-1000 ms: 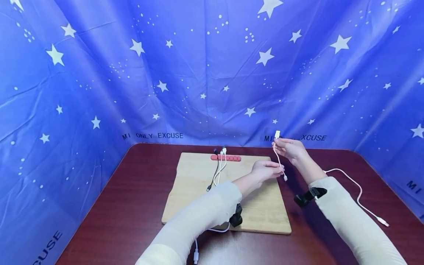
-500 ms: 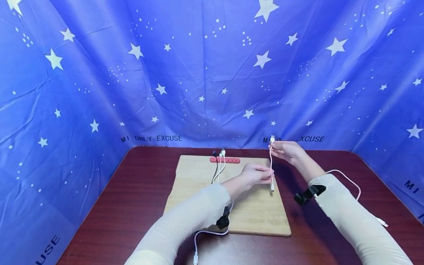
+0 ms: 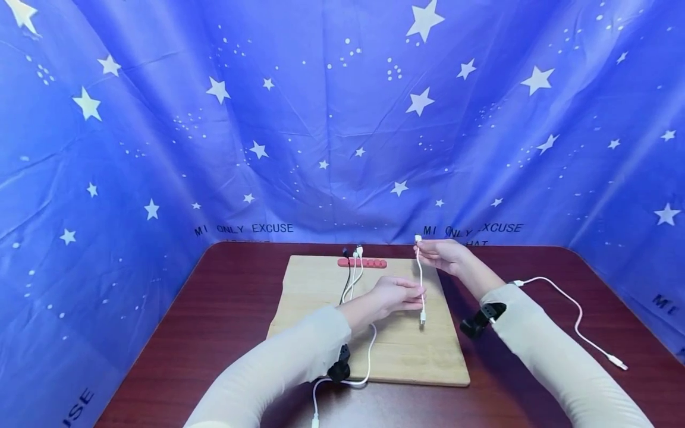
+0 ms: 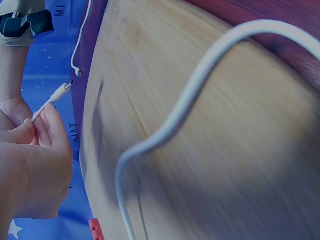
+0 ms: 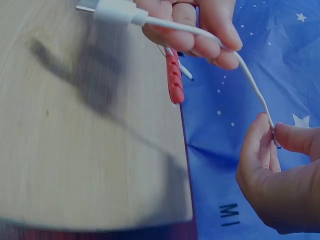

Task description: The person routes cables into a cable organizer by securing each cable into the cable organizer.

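Observation:
A short white USB cable (image 3: pixel 420 270) hangs between my two hands over the right part of the wooden board (image 3: pixel 407 362). With thumb and fingers my left hand (image 3: pixel 396 294) pinches its lower stretch, just above the downward plug (image 3: pixel 423 318). My right hand (image 3: pixel 445 257) pinches the cable's upper end, where a white connector sticks up. In the right wrist view the lower plug (image 5: pixel 114 12) shows a metal tip. A red cable clip strip (image 3: pixel 379 263) lies along the board's back edge, with black and white cables (image 3: pixel 357 254) held in its left part.
One white cable (image 3: pixel 370 356) runs off the board's front edge onto the dark red table (image 3: pixel 514 380). Another white cable (image 3: pixel 579 315) lies on the table at right, partly behind the right sleeve. A blue star-patterned cloth (image 3: pixel 332 119) encloses the table.
Both hands have moved left and down in the head view, carrying the short cable from the board's right edge to over the board. The clipped cables stay put.

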`<action>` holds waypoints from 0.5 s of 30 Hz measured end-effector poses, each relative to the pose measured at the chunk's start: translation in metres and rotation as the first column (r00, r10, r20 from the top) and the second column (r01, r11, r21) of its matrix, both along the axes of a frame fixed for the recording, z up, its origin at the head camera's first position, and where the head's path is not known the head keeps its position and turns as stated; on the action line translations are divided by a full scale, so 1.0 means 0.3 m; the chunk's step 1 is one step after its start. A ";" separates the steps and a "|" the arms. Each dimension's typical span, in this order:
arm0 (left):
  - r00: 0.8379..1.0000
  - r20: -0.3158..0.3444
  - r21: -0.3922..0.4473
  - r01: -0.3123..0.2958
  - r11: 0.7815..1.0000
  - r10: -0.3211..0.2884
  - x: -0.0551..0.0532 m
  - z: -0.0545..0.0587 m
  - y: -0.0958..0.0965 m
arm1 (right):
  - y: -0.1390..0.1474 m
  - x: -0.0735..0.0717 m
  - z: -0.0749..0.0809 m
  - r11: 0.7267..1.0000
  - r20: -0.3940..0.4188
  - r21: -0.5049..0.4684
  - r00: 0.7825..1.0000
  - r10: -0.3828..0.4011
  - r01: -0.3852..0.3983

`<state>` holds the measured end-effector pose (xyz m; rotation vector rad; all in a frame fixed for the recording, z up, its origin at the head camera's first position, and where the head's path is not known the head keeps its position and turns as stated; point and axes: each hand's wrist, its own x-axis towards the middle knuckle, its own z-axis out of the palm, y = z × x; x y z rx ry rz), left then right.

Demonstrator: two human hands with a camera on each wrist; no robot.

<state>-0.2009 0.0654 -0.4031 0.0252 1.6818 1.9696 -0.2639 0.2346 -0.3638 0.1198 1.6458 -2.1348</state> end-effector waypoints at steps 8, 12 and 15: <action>0.998 0.048 -0.027 -0.026 0.999 0.027 0.000 -0.017 -0.062 | -0.067 -0.026 -0.048 0.999 0.082 -0.047 0.997 0.011 -0.007; 0.997 0.059 -0.025 -0.040 0.999 0.041 0.006 -0.028 -0.076 | -0.084 -0.033 -0.073 0.998 0.084 -0.056 0.996 0.020 -0.015; 0.997 0.059 -0.019 -0.051 0.998 0.052 0.008 -0.033 -0.089 | -0.102 -0.040 -0.084 0.999 0.064 -0.047 0.998 0.020 -0.017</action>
